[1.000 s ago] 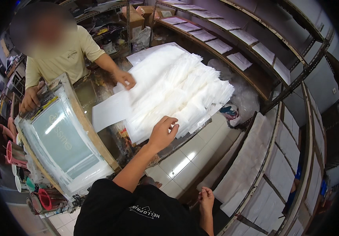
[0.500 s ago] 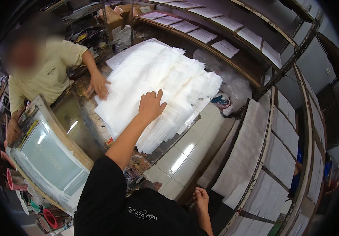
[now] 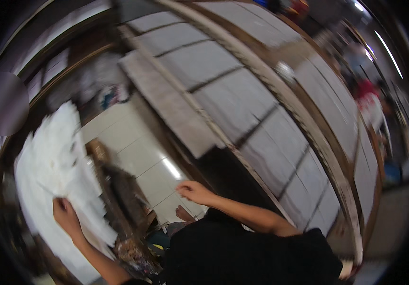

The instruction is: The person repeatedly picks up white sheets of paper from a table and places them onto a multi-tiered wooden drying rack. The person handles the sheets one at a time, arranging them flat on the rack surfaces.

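A long rack [image 3: 316, 135] runs from the far middle down to the near right, its tiers filled with flat white sheets [image 3: 233, 99]. To its left, across a strip of pale tiled floor [image 3: 138, 147], the big pile of white paper [image 3: 57, 156] spreads along the left side, its ragged edges fanned toward the right. The person's left hand [image 3: 66, 218] is over the nearer part of that pile, so most of the paper lies beyond it and some to either side. Its fingers are bent downward, partly closed; the blur does not show whether they touch the top layer or have hold of a sheet. The right hand [image 3: 196, 193] is well apart from the paper, to its right, above the floor and left of the rack, with its fingers loosely curled; nothing shows in it, though whether something small is pinched there cannot be told. A bare foot [image 3: 184, 213] shows just on the near side of that hand. Compared with half a second ago, the view has swung to the right: the pile has gone from the middle to the left, the rack now fills the centre, and the left hand, then spread out over the paper, has its fingers drawn in.
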Available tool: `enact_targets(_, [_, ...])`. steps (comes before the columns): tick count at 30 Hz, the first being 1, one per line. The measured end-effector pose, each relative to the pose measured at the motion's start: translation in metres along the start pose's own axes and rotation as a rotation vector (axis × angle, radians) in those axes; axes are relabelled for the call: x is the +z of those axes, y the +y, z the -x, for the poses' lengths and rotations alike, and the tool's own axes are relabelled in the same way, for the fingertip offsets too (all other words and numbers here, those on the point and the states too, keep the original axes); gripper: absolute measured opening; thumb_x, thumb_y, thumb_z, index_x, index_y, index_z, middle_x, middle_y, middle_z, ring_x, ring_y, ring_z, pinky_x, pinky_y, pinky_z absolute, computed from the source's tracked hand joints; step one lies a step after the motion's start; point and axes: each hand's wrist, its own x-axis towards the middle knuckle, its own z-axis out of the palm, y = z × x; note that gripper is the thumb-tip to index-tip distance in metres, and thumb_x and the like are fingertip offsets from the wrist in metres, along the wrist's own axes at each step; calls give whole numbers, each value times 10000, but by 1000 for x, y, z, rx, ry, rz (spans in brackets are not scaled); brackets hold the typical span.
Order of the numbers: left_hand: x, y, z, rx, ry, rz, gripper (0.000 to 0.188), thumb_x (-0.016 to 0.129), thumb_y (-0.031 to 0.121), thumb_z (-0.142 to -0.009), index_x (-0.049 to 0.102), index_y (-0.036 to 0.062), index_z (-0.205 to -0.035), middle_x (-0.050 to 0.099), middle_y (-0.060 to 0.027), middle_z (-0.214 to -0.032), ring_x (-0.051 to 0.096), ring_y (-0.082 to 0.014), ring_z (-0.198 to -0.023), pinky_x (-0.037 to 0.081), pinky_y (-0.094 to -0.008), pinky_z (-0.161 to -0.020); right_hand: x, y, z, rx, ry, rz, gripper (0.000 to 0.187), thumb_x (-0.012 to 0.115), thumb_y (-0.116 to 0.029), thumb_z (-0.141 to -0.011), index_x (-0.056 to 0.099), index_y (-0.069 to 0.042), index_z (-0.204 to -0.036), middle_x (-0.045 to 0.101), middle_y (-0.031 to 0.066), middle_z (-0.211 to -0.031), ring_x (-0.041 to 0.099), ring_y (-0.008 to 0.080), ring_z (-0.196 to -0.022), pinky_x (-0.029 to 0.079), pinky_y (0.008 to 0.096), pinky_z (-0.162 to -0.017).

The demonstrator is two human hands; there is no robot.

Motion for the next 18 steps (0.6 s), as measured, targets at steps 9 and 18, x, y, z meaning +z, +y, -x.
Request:
enact_targets(9, [75, 197, 139, 703, -363, 309, 116, 618, 26, -867, 603, 1, -979, 580, -150, -859, 547, -340, -787, 435, -433, -714, -4, -98, 63, -411, 47, 66, 338, 574, -289, -975, 568, -53, -1216, 609, 123, -1060, 625, 192, -855, 509, 329, -778])
enact_targets(18, [80, 279, 275, 961, -574, 415, 181, 669, 38, -782, 582, 17, -940, 504, -127, -781, 521, -327, -761, 406, -438, -681, -72, -33, 152, -463, 241, 431, 270, 569, -252, -927, 649, 5, -943, 661, 210, -935, 648, 370, -893, 494, 446, -798])
